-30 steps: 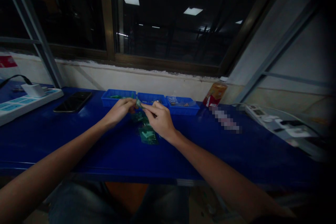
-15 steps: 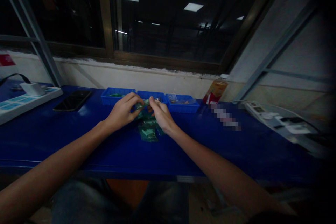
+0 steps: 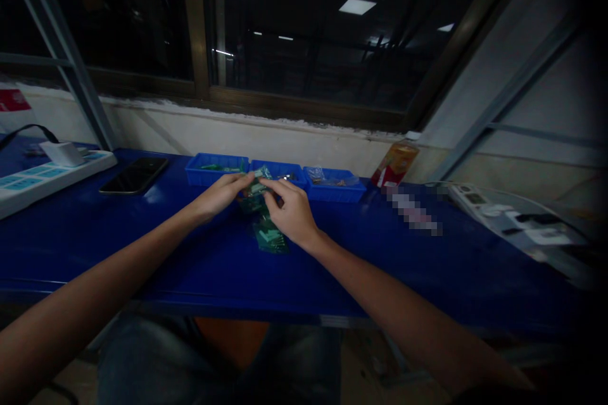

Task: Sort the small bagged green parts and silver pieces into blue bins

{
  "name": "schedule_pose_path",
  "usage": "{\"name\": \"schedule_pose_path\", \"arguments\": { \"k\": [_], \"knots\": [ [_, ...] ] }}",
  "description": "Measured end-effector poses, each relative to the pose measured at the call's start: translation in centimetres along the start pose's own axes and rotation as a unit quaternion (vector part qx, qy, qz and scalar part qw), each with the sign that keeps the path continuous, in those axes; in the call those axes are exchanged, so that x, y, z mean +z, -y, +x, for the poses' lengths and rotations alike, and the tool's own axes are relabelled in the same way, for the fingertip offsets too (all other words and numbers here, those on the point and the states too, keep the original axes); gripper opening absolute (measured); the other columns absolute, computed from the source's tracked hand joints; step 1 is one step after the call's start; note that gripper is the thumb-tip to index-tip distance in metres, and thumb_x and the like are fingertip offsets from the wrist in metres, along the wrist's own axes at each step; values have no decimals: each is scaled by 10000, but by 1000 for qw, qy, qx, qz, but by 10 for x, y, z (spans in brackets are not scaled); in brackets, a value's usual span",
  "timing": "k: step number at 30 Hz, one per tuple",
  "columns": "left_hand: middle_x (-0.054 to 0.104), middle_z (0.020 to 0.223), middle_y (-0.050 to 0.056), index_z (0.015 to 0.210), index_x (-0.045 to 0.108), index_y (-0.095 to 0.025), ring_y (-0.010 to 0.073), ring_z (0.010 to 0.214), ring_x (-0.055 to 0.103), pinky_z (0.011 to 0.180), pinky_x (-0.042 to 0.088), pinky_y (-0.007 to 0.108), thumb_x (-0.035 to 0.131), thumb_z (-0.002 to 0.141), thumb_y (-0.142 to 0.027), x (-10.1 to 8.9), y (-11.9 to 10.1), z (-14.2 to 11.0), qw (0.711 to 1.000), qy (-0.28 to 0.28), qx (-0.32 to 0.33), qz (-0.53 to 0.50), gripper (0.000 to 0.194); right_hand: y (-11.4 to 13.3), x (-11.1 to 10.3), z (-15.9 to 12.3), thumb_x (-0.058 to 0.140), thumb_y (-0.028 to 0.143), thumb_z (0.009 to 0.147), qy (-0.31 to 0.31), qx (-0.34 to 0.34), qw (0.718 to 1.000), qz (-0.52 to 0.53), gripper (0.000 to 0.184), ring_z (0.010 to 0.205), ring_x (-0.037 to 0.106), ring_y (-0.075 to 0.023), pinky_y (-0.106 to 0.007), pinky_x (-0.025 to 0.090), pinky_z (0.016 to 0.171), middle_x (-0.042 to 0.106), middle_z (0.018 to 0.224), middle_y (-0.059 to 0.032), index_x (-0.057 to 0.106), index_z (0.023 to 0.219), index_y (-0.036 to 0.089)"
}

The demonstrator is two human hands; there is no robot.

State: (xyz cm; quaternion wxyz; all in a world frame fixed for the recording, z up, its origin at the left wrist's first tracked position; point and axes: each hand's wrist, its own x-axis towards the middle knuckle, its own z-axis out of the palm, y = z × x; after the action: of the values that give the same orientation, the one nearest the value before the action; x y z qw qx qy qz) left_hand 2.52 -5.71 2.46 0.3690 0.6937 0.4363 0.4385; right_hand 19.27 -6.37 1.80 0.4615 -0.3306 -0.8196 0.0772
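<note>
Between my two hands is a small green-tinted plastic bag (image 3: 261, 173) with pale pieces inside. My left hand (image 3: 222, 195) grips the bag's left side, thumb and fingers closed on it. My right hand (image 3: 292, 212) pinches it from the right, fingers bent. Just below them on the blue table (image 3: 204, 272), more green bags (image 3: 270, 239) with pale pieces and thin, screw-like parts lie in a heap, partly covered by my right hand. Exactly where the fingertips meet the bag is too dim to make out.
Behind my hands stand three blue bins: the left bin (image 3: 192, 176) holds green pieces, the middle bin (image 3: 299, 178) shiny ones, the right bin (image 3: 332, 193) a clear bag and small parts. A phone (image 3: 133, 176) and power strip (image 3: 57, 178) lie left; an orange-red packet (image 3: 395, 164) stands right.
My fingers have shifted on the bag: the left ones are straighter, and the right hand has turned over its near side. More of the bag shows above my fingers. The view has tilted slightly.
</note>
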Motion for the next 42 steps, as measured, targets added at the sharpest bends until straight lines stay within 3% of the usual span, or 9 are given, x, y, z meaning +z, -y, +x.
{"name": "schedule_pose_path", "arguments": {
  "k": [3, 7, 12, 16, 20, 25, 30, 35, 42],
  "knots": [
    [485, 656, -1, 778, 490, -158, 116, 598, 457, 547, 363, 239, 517, 784, -363, -2, -1, 0, 997, -39, 60, 17, 207, 0, 0, 1, 443, 148, 789, 20, 17, 999, 47, 321, 761, 539, -135, -261, 448, 612, 582, 931, -47, 604, 1056, 224],
    [474, 700, -9, 823, 464, -168, 113, 632, 448, 575, 361, 234, 543, 769, -258, -1, 0, -4, 956, -111, 187, 195, 131, -7, 4, 5, 501, 322, 792, -2, 118, 983, 141, 208, 834, 534, -153, -251, 449, 591, 557, 919, -65, 649, 860, 191],
    [506, 839, 30, 853, 509, -175, 165, 815, 471, 728, 381, 299, 514, 771, -193, 7, 1, -7, 905, -47, 265, 329, 85, -14, 10, 9, 407, 442, 830, 13, 249, 932, 263, 360, 573, 502, -108, -223, 380, 488, 532, 619, -13, 598, 707, 162],
    [558, 900, 44, 903, 531, -174, 191, 867, 489, 794, 371, 339, 561, 751, -366, 10, -1, -7, 940, 11, 213, 266, 247, -14, 8, 9, 458, 366, 810, -13, 178, 962, 206, 263, 557, 492, -109, -234, 376, 513, 536, 587, 7, 627, 760, 171],
    [587, 829, 69, 853, 568, -147, 185, 810, 529, 702, 396, 311, 297, 860, -475, 9, 3, -3, 998, -6, 56, 40, 426, -8, 4, 6, 453, 291, 823, -4, 99, 987, 129, 252, 631, 530, -133, -272, 417, 586, 618, 716, -18, 647, 958, 205],
    [587, 730, 49, 788, 568, -131, 148, 677, 537, 584, 389, 256, 442, 804, -357, 6, 5, 0, 989, -25, -45, -137, 259, -2, 2, 3, 448, 172, 796, 12, 41, 997, 70, 284, 672, 530, -134, -296, 441, 637, 617, 812, -31, 646, 993, 227],
    [596, 766, 27, 961, 591, -154, 126, 641, 530, 574, 403, 246, 525, 760, -239, 6, 2, 0, 997, -52, 48, -26, 228, -6, 5, 6, 526, 292, 763, -27, 129, 978, 164, 175, 903, 521, -171, -263, 464, 619, 539, 991, -63, 660, 843, 213],
    [574, 967, 59, 1030, 617, -211, 167, 890, 525, 738, 428, 311, 475, 801, -194, 9, 3, -4, 962, -69, 190, 182, 270, -15, 10, 10, 459, 462, 794, -61, 234, 947, 212, 346, 766, 522, -155, -258, 424, 591, 559, 779, -49, 617, 688, 172],
    [573, 995, 69, 1074, 540, -178, 164, 831, 542, 665, 436, 282, 463, 821, -373, 11, 2, -3, 983, -68, 112, 125, 329, -13, 4, 5, 442, 390, 825, -31, 119, 992, 12, 299, 501, 422, -112, -258, 308, 513, 516, 535, 7, 643, 750, 183]
  ]
}}
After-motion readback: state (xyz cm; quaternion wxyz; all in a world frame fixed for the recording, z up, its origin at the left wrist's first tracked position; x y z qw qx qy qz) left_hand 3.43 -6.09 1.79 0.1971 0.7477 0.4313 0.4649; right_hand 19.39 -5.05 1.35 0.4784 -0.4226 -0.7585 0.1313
